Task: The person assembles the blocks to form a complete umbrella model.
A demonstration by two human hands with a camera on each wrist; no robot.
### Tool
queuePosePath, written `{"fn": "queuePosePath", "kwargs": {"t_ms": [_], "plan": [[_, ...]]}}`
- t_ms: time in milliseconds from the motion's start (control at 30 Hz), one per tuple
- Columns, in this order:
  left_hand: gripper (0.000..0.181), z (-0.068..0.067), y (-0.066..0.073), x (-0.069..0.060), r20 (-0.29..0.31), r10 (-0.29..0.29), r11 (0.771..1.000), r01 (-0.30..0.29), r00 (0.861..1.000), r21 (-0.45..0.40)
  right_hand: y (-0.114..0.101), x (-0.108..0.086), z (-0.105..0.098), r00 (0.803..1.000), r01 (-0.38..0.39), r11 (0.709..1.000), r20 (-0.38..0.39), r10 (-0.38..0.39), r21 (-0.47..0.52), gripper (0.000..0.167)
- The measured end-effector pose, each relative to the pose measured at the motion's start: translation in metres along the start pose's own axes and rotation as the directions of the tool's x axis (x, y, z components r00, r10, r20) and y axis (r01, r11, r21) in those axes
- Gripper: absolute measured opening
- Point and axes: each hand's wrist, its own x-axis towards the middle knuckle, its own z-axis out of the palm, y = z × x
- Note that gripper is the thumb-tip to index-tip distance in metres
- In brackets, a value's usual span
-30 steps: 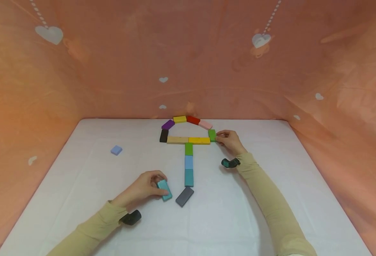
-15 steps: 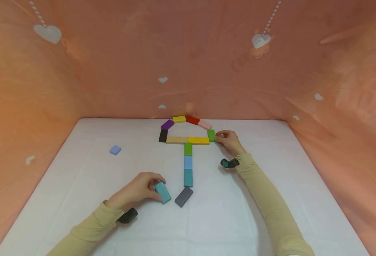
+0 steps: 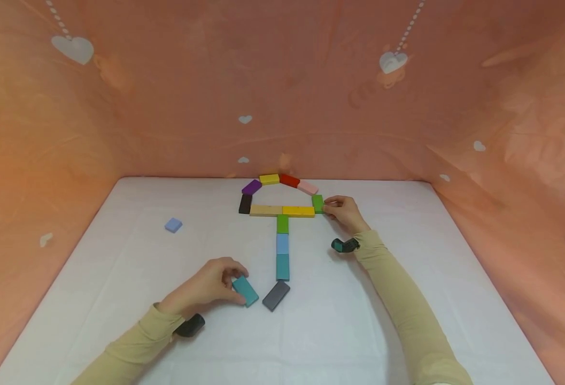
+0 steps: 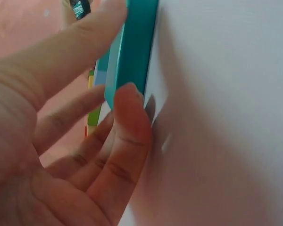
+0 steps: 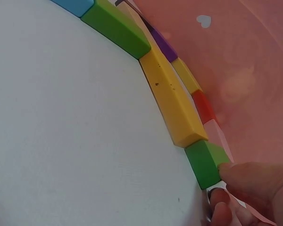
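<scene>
My left hand (image 3: 210,286) holds a teal block (image 3: 246,291) between thumb and fingers, slanted low over the white table. In the left wrist view, fingertips touch the teal block's (image 4: 136,47) long side and end. Right of it lies a dark grey block (image 3: 276,296), slanted at the foot of a column made of a teal block (image 3: 283,267), a light blue block (image 3: 283,244) and a green block (image 3: 283,224). My right hand (image 3: 346,213) grips the outer side of another green block (image 3: 318,203), beside the yellow-orange block (image 3: 299,212); its fingers partly cover that side.
Above a wood-coloured block (image 3: 265,210), an arch runs through a black block (image 3: 246,203), purple block (image 3: 252,187), yellow block (image 3: 269,179), red block (image 3: 289,181) and pink block (image 3: 308,187). A small light blue block (image 3: 173,225) lies left. A pink curtain (image 3: 282,96) hangs behind the table.
My left hand has drawn back slightly to the left with the teal block, which has turned and come down a little. The right hand stays at the green block.
</scene>
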Motion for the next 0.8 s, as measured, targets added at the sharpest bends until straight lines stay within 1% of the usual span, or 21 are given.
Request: {"fn": "queuePosePath", "kwargs": {"t_ms": [100,233,433,667,800], "plan": [[0.05,-0.0029,-0.0012,-0.0002,0.014,-0.014,0.999,0.015,1.0,-0.052,0.0001,-0.0003,0.0002,1.0,0.002,1.0,-0.002,-0.002,0.005,0.033],[0.05,-0.0055,-0.0032,0.0008,0.032,0.009,0.996,-0.006,0.999,-0.085,0.0001,-0.0006,0.0007,1.0,-0.001,1.0,-0.001,0.001,0.012,0.034],[0.043,-0.0046,-0.0074,0.0035,0.047,0.029,0.998,-0.027,0.998,-0.059,0.0001,-0.0005,0.0008,1.0,0.003,1.0,0.001,-0.003,0.004,0.034],[0.038,-0.0022,-0.0083,0.0049,0.036,0.054,0.997,-0.052,0.998,-0.049,0.0009,0.0,0.0009,1.0,0.006,1.0,-0.005,-0.006,0.003,0.034],[0.038,-0.0022,-0.006,0.0052,0.037,0.044,0.998,-0.042,0.998,-0.048,0.0015,0.0002,0.0004,1.0,0.012,1.0,-0.006,-0.012,0.002,0.034]]}}
